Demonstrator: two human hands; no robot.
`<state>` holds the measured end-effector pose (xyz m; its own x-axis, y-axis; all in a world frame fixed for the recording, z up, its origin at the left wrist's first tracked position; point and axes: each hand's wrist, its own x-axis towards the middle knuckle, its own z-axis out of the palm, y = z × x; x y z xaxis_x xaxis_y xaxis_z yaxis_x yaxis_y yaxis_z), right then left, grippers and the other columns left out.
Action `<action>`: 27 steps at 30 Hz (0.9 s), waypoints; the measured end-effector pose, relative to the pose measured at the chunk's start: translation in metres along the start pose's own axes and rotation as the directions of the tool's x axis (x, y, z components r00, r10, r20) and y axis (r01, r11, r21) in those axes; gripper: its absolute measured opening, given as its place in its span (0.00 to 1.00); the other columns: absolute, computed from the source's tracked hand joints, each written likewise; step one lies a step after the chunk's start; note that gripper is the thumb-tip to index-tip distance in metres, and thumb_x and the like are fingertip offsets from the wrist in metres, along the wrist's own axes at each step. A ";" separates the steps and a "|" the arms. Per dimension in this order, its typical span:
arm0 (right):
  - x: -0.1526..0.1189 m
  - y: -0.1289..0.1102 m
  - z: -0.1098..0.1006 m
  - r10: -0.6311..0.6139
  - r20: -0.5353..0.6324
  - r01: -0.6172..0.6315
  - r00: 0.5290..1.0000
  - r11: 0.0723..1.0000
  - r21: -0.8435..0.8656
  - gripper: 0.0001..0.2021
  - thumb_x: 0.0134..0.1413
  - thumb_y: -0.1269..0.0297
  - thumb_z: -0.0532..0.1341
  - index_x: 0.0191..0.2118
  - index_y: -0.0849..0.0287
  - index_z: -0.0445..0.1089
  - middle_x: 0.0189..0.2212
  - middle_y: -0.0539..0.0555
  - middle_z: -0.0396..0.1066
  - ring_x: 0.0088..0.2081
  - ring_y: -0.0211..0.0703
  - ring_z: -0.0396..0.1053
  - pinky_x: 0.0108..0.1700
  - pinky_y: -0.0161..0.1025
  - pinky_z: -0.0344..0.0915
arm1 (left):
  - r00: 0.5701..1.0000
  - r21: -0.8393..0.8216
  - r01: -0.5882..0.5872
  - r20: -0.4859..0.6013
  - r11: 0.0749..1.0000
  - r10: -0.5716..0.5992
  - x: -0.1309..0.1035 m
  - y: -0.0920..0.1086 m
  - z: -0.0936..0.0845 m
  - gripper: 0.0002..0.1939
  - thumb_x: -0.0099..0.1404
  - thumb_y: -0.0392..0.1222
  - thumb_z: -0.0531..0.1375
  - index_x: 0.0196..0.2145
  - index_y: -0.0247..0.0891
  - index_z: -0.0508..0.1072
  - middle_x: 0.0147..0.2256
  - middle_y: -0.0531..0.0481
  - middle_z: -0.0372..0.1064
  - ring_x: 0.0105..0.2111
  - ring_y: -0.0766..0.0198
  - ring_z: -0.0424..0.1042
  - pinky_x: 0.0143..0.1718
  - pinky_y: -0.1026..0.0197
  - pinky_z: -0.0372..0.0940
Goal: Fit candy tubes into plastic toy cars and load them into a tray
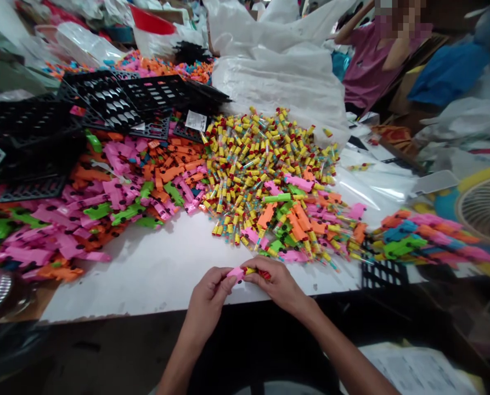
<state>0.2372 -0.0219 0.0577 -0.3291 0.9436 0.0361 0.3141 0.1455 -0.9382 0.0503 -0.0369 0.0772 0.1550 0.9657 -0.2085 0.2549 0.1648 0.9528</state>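
Note:
Near the front edge of the white tabletop [146,274], my left hand [214,288] pinches a small pink toy car [237,274]. My right hand [271,280] has its fingers closed on a yellow-and-red tube [251,270], whose end meets the car. Just beyond my hands lies a heap of yellow-capped clear tubes [245,181], with pink, orange and green toy cars [298,219] on its near right side. A larger heap of toy cars [63,219] spreads over the left of the table.
Black perforated trays [117,99] lean over the left heap. Filled cars [405,236] sit at the right on a black tray [384,274], near a yellow-rimmed fan [485,203]. White plastic sheeting [277,77] stands behind. A person in a purple shirt [368,60] is at the back right.

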 end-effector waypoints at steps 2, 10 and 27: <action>-0.001 0.002 -0.002 -0.002 0.005 0.002 1.000 1.000 -0.027 0.11 0.58 0.57 0.60 0.43 0.55 0.74 0.37 0.53 0.75 0.40 0.39 0.71 0.44 0.36 0.65 | 0.999 0.046 -0.038 -0.003 0.998 0.038 0.000 0.001 0.000 0.16 0.64 0.53 0.56 0.38 0.40 0.76 0.28 0.51 0.65 0.31 0.61 0.65 0.35 0.60 0.59; 0.001 0.004 -0.011 -0.047 0.127 0.066 0.991 0.986 -0.154 0.13 0.61 0.55 0.57 0.44 0.54 0.73 0.38 0.52 0.75 0.39 0.37 0.71 0.42 0.33 0.64 | 0.993 0.135 -0.106 0.056 0.985 0.100 0.002 -0.003 -0.003 0.16 0.67 0.51 0.52 0.39 0.39 0.74 0.32 0.50 0.65 0.34 0.61 0.65 0.38 0.59 0.58; -0.010 0.006 0.001 -0.556 0.099 0.484 0.825 0.606 -0.632 0.09 0.61 0.60 0.58 0.38 0.61 0.69 0.27 0.53 0.69 0.29 0.39 0.62 0.33 0.36 0.57 | 0.981 -0.140 0.123 0.168 0.983 -0.099 0.006 0.006 -0.008 0.16 0.63 0.53 0.57 0.33 0.36 0.73 0.27 0.53 0.63 0.29 0.65 0.61 0.31 0.64 0.59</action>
<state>0.2411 -0.0312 0.0514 -0.5345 0.6683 0.5174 0.5936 0.7326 -0.3331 0.0455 -0.0289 0.0835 0.2875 0.8970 -0.3358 0.1364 0.3087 0.9413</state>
